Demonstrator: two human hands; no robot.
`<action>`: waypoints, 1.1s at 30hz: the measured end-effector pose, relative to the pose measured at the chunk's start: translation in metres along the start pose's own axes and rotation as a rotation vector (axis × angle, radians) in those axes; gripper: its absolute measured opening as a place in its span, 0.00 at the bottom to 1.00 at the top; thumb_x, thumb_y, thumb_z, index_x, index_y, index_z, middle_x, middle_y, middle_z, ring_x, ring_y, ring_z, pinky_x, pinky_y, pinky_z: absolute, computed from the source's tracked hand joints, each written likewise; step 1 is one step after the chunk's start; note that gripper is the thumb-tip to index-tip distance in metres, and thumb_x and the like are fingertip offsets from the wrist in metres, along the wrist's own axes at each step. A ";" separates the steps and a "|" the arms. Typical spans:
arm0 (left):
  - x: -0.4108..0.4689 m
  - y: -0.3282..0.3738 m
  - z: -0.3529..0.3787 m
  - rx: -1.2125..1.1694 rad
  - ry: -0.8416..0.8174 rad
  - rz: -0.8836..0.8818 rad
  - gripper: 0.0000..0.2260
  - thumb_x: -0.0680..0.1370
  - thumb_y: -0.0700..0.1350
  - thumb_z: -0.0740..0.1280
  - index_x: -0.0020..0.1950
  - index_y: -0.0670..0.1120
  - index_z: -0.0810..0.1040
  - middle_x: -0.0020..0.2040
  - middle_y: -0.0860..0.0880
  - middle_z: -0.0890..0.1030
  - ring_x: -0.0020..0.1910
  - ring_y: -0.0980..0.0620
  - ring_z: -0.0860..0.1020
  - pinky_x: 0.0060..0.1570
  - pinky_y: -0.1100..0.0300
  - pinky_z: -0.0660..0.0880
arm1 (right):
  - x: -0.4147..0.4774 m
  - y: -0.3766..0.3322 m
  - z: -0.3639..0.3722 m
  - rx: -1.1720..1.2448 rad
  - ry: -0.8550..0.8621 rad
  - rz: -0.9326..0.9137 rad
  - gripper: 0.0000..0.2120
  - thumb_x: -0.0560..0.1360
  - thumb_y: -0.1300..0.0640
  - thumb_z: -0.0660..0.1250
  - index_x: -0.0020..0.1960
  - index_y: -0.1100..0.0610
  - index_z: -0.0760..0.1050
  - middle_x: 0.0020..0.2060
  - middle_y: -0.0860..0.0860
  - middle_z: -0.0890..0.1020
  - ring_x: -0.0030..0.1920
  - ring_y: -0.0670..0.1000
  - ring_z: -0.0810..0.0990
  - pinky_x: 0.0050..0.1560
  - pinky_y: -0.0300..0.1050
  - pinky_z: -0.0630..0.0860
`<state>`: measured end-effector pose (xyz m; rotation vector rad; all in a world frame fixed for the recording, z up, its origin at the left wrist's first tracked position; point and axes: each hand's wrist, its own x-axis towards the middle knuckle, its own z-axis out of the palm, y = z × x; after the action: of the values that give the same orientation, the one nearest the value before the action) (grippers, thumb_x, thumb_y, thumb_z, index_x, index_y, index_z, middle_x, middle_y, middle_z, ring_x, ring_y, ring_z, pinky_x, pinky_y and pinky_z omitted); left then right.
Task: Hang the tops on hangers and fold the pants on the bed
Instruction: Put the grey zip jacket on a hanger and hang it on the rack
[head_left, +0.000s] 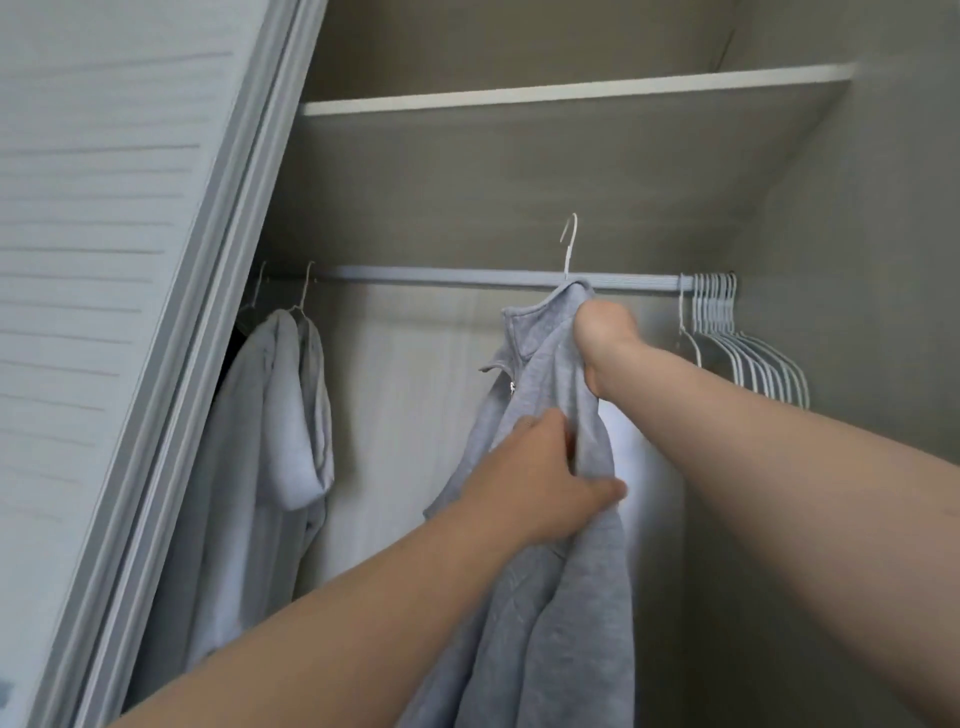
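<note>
Step in hand: hanging a top in the wardrobe, with no sign of pants or bed from here. Holding up a grey zip top (540, 374) on a white hanger (569, 249), hook raised above the rail (441, 277) and not yet caught on it.

Gripping with the right hand (605, 338) at the shoulder of the garment, just under the hook; fingers curled tight into the cloth, probably round the hanger's neck as well, though hidden by fabric, so cannot say for sure. Clutching with the left hand (550, 478) lower down the front, thumb and fingers closed on a bunched fold of grey cloth below the zip, likely taking some of the weight.

Next, by the look of it: bring the hook down over the bare stretch of rail, between the grey hoodies (270, 415) hung at the left and the bunch of empty hangers (737, 338) at the right end. Calls for turning the hook's open side toward the rail, then easing down until seated. Only then loosen the right, and smooth the front with the left. Worth minding the far shoulder of the top: cannot tell whether seated squarely on the wire, so might slip once released
</note>
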<state>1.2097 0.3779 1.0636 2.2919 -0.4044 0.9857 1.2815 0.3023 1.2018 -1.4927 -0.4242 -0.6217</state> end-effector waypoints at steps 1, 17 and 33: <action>0.009 -0.001 0.002 0.058 0.010 -0.006 0.17 0.71 0.58 0.71 0.49 0.51 0.68 0.50 0.50 0.76 0.47 0.48 0.77 0.43 0.52 0.72 | 0.010 0.001 0.003 0.010 0.021 0.010 0.13 0.81 0.59 0.56 0.62 0.61 0.73 0.38 0.50 0.71 0.49 0.54 0.73 0.49 0.45 0.70; 0.059 -0.079 -0.004 0.461 0.049 -0.021 0.08 0.78 0.41 0.61 0.45 0.48 0.61 0.42 0.48 0.69 0.41 0.42 0.70 0.38 0.54 0.64 | 0.096 0.060 0.056 0.084 -0.081 0.171 0.17 0.84 0.56 0.58 0.66 0.66 0.73 0.54 0.60 0.76 0.54 0.56 0.75 0.52 0.47 0.67; 0.037 -0.123 -0.032 0.536 0.072 -0.014 0.11 0.77 0.40 0.62 0.45 0.48 0.58 0.39 0.52 0.66 0.39 0.47 0.69 0.38 0.55 0.63 | 0.034 0.046 0.064 -0.633 -0.458 -0.063 0.14 0.80 0.57 0.59 0.48 0.70 0.73 0.41 0.68 0.84 0.41 0.66 0.86 0.46 0.59 0.84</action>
<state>1.2772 0.4917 1.0578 2.7100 -0.0960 1.2849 1.3431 0.3607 1.1903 -2.2503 -0.6652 -0.4776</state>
